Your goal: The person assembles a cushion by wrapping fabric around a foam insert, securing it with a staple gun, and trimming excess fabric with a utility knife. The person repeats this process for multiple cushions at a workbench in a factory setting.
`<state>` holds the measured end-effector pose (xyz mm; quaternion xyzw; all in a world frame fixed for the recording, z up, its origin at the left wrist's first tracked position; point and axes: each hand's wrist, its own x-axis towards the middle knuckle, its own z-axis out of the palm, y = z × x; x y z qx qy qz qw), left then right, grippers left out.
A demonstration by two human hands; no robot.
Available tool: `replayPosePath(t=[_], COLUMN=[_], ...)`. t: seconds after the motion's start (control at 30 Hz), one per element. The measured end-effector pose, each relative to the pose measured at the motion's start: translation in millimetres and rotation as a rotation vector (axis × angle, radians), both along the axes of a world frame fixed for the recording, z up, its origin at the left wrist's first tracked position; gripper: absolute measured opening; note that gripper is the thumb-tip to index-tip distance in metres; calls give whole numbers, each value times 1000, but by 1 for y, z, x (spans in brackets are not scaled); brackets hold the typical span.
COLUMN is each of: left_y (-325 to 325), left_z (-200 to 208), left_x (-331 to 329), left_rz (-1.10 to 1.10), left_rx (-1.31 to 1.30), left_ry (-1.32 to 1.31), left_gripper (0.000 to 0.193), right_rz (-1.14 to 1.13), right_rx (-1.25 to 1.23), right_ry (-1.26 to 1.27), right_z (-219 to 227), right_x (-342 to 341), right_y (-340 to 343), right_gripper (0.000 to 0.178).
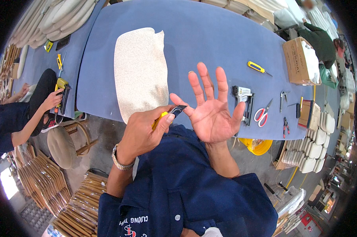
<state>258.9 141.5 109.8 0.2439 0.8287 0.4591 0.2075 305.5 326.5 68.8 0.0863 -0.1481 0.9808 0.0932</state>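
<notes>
My left hand (147,126), with a metal watch on its wrist, is closed round a yellow and black utility knife (176,111). The knife's dark front end points toward my right hand (214,112), close by its little finger; whether they touch I cannot tell. That right hand is palm up, fingers spread, with nothing in it. Just beyond my left hand a cream textured fabric piece (141,71) lies flat on the blue table (210,31). It has rounded corners, a small notch at its far right and a shadow near its lower right edge.
On the table's right are a staple gun (243,103), red-handled scissors (263,113), a yellow screwdriver (257,67), pliers (286,127) and a cardboard box (299,61). A yellow bucket (261,146) stands below the edge. At left, a co-worker's hand (53,98) holds another staple gun (63,93).
</notes>
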Motion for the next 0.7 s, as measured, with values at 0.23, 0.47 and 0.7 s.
replayPosePath(t=[0.23, 0.47, 0.7], left_y=[-3, -2, -3], left_z=[1, -2, -1], left_x=[-3, -4, -4], left_rz=[-76, -38, -75], left_rx=[-44, -1, -24], left_ry=[-28, 18, -38], left_gripper=[33, 34, 33], right_rz=[3, 6, -2], right_rx=[41, 26, 21], right_ry=[14, 4, -3], right_z=[-2, -1, -3], right_x=[-2, -2, 0], right_y=[2, 3, 2], right_gripper=[86, 86, 87])
